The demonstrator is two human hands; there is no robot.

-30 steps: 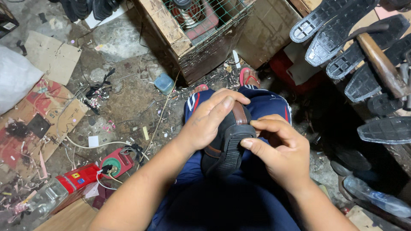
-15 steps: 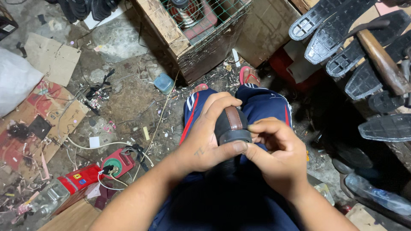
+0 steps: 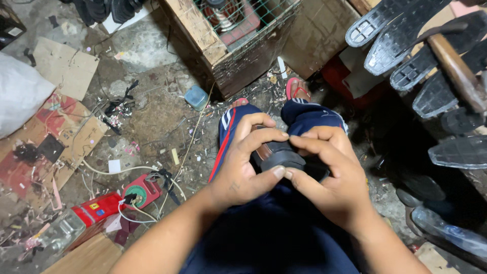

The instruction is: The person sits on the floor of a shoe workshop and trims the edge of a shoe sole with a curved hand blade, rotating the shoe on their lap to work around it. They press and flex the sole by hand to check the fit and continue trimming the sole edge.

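A black shoe with a brown inner edge (image 3: 276,153) rests over my lap, above my blue trousers. My left hand (image 3: 243,165) wraps around its left side, fingers curled over the top and thumb under the sole edge. Pressed against the shoe's right side, my right hand (image 3: 327,175) has its fingers bent over it and fingertips meeting the left thumb. Most of the shoe is hidden by both hands.
A wooden crate with green wire mesh (image 3: 228,30) stands ahead. Black shoe soles (image 3: 406,45) hang on a rack at right. A red device with cables (image 3: 137,193), cardboard (image 3: 66,66), a white bag (image 3: 20,94) and scraps litter the dirty floor at left.
The shoe has been turned in my hands from lengthwise to more crosswise. Both hands closed tighter around it and shifted slightly toward me.
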